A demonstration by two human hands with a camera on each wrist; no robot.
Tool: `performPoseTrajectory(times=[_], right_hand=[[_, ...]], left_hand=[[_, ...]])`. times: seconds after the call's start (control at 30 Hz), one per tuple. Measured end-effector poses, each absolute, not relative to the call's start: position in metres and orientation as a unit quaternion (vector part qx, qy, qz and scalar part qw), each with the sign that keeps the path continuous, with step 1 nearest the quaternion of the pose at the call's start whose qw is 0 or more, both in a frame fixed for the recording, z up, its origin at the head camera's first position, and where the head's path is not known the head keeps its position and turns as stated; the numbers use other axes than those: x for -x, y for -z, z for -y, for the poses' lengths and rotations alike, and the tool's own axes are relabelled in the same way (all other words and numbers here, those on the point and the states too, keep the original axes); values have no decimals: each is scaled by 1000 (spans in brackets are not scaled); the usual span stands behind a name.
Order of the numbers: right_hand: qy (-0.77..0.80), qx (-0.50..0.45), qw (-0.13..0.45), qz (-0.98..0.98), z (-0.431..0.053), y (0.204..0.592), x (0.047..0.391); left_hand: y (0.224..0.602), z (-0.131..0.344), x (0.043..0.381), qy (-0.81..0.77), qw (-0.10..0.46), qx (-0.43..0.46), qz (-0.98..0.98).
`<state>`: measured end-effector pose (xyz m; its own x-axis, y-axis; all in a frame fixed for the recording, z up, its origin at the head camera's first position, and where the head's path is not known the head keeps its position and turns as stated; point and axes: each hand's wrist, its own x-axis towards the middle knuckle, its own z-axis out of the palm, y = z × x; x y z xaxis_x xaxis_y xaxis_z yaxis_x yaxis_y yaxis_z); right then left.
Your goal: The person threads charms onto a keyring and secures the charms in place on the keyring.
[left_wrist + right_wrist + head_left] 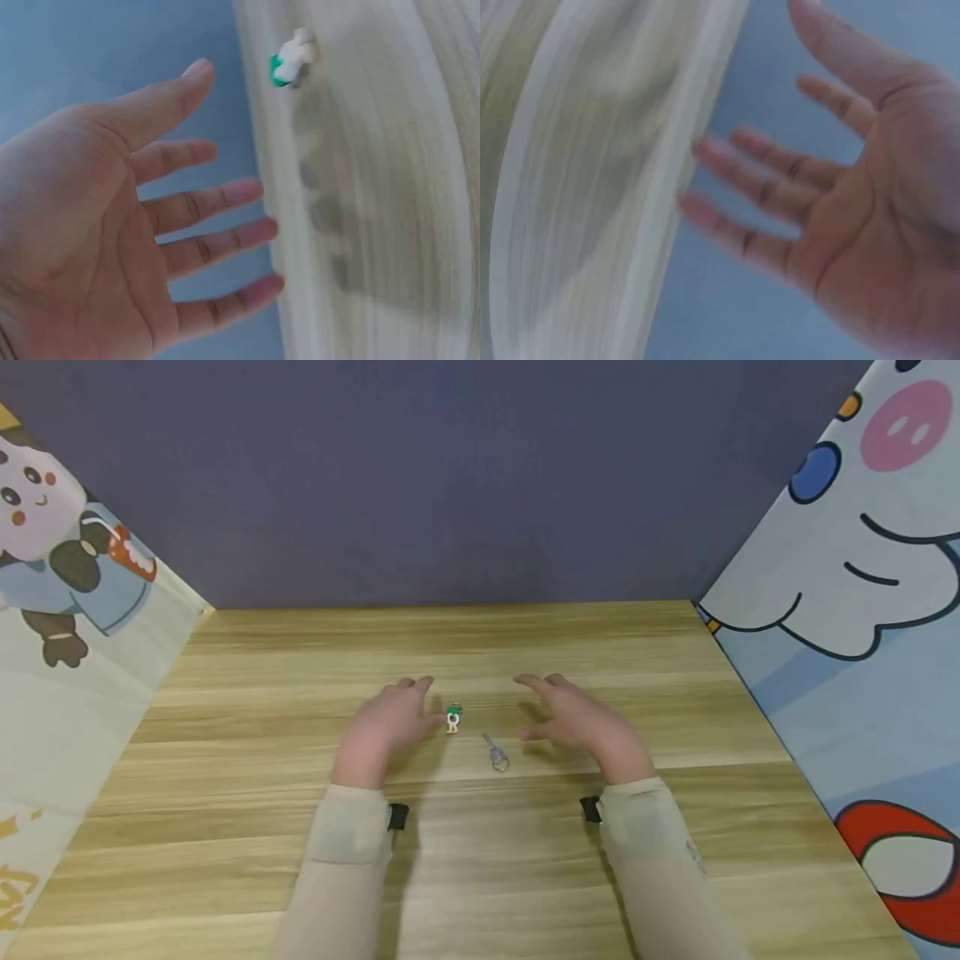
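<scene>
A small figure charm [453,719], green on top with a white ring shape and pale legs, lies on the wooden table. Nearer to me lies a small grey key-like piece [492,748] with a metal ring at its lower end. My left hand [390,724] hovers just left of the figure, fingers spread and palm facing inward; nothing is in it. The left wrist view shows the figure [291,60] beyond the thumb. To the right of both pieces my right hand [576,720] is held above the table, fingers extended, holding nothing.
The wood-grain table [480,877] reaches back to a dark blue-grey wall [450,485]. Cartoon-printed panels stand along the left side [82,693] and the right side [810,693]. Both wrists wear a black piece below the hand.
</scene>
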<state>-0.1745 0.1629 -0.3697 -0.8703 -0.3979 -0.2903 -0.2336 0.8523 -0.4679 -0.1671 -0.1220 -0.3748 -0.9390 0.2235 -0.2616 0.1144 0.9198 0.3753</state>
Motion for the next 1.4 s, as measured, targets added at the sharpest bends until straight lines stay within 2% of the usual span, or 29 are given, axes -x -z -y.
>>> performPoseTrajectory(times=[0.2, 0.33, 0.47, 0.7, 0.9, 1.4], right_hand=[[226, 305, 276, -883, -155, 386, 189], [244, 321, 335, -852, -153, 395, 193], [266, 327, 357, -833, -152, 403, 196], [285, 323, 343, -835, -150, 407, 200], [259, 362, 311, -840, -151, 409, 198], [250, 410, 321, -816, -147, 417, 197]], left_hand=[[385, 119, 190, -197, 195, -133, -952], [392, 120, 203, -219, 219, -152, -939], [397, 123, 211, -223, 227, -158, -935], [400, 118, 222, -243, 229, -179, -926], [410, 112, 227, -240, 217, -172, -931], [412, 109, 228, -243, 230, -145, -931]])
